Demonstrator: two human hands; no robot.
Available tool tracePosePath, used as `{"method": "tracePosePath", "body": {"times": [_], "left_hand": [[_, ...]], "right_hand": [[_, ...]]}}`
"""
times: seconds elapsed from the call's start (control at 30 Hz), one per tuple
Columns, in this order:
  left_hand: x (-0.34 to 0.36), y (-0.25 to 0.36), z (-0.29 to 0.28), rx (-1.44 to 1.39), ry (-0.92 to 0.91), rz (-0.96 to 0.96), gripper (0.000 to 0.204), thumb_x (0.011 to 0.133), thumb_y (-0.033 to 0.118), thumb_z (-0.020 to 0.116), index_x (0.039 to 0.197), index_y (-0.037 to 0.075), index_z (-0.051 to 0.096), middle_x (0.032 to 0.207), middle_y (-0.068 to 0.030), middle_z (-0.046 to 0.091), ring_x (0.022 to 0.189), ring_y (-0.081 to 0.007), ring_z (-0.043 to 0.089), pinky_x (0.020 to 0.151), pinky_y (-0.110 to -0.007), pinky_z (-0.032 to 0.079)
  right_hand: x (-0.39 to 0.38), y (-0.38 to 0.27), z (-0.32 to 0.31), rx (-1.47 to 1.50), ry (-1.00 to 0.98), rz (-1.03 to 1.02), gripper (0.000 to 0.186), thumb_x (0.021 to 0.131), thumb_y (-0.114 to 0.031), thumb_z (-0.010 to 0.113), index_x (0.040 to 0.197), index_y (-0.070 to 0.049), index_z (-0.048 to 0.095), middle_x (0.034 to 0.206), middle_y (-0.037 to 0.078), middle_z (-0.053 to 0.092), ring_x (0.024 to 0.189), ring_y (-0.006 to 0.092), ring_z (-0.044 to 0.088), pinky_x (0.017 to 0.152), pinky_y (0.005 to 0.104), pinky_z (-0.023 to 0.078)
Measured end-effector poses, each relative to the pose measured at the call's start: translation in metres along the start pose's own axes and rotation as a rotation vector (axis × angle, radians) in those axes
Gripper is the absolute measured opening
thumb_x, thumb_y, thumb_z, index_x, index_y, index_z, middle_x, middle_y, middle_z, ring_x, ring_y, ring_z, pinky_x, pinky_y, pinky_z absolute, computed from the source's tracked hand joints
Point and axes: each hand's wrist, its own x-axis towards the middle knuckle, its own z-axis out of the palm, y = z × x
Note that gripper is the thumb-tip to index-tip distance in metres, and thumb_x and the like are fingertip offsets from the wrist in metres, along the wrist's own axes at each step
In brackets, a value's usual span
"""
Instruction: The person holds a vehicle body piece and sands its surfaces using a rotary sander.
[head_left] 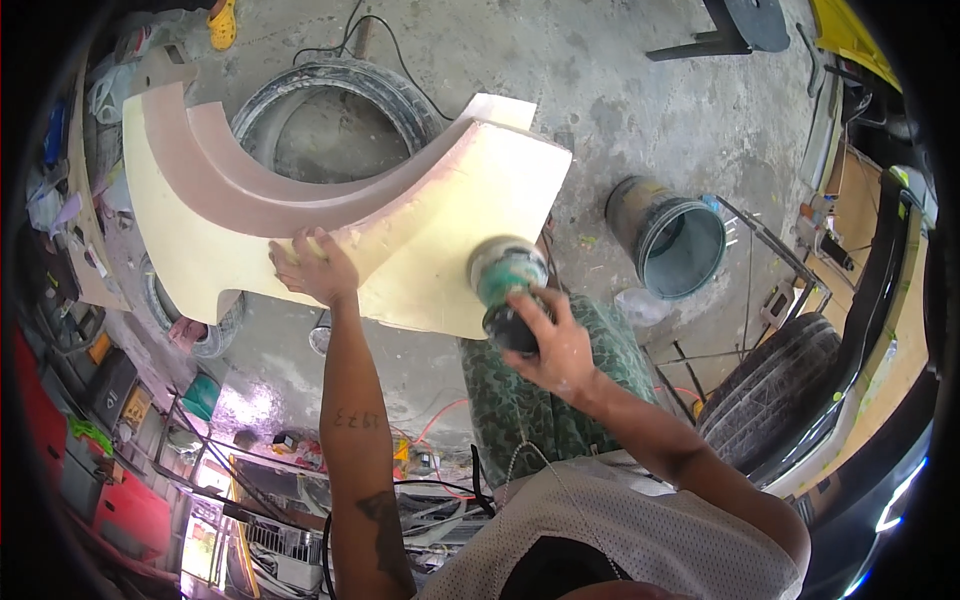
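A large cream car fender panel (500, 185) with a pinkish curved wheel arch lies across the middle of the view. My left hand (312, 268) grips it at the lower edge of the arch, fingers curled on the surface. My right hand (550, 350) holds a round power sander (508, 270), teal, silver and black, on the panel's lower right part; the sander is slightly blurred and its pad is mostly hidden. A camouflage-patterned covered object (610, 370) is beneath my right hand.
Tires (760, 380) stand at lower right and under the panel (355, 80). A bucket (680, 250) lies tilted right of the panel on the concrete floor (610, 100). A black metal stand (730, 30), long dark panels (860, 330), cables and assorted clutter line the edges.
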Motion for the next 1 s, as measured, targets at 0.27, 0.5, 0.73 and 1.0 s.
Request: {"method": "tracePosePath", "body": {"times": [0.27, 0.5, 0.73, 1.0], "left_hand": [[-0.001, -0.003, 0.003, -0.059, 0.033, 0.012, 0.044, 0.102, 0.052, 0.051, 0.125, 0.018, 0.065, 0.161, -0.0292, 0.029, 0.151, -0.0429, 0.022, 0.119, -0.060, 0.017], [-0.002, -0.005, 0.004, -0.059, 0.052, 0.023, 0.051, 0.101, 0.056, 0.050, 0.130, 0.017, 0.065, 0.162, -0.0270, 0.029, 0.150, -0.0438, 0.022, 0.118, -0.060, 0.020], [-0.001, -0.012, 0.008, -0.033, 0.079, 0.026, 0.043, 0.099, 0.051, 0.056, 0.125, 0.018, 0.066, 0.161, -0.0268, 0.030, 0.150, -0.0424, 0.022, 0.119, -0.062, 0.015], [-0.003, -0.013, 0.010, -0.020, 0.135, 0.087, 0.047, 0.100, 0.057, 0.050, 0.127, 0.022, 0.065, 0.160, -0.0239, 0.032, 0.144, -0.0425, 0.026, 0.117, -0.057, 0.019]], "right_hand": [[-0.027, 0.010, 0.028, -0.002, -0.038, -0.075, 0.080, 0.072, -0.023, 0.086, 0.143, -0.025, 0.051, 0.140, 0.017, 0.046, 0.112, 0.0415, 0.065, 0.088, 0.0486, 0.061], [-0.004, 0.013, 0.006, 0.093, 0.212, -0.020, 0.083, 0.072, -0.021, 0.087, 0.145, -0.019, 0.049, 0.135, 0.021, 0.051, 0.112, 0.0454, 0.063, 0.087, 0.0493, 0.059], [0.027, 0.020, -0.018, 0.138, 0.425, -0.156, 0.097, 0.068, -0.031, 0.096, 0.149, -0.010, 0.046, 0.126, 0.020, 0.051, 0.112, 0.0355, 0.056, 0.098, 0.0434, 0.049], [0.012, 0.014, 0.017, 0.483, 0.231, -0.059, 0.093, 0.077, -0.032, 0.093, 0.150, -0.006, 0.042, 0.133, 0.017, 0.052, 0.121, 0.0275, 0.056, 0.102, 0.0393, 0.050]]}}
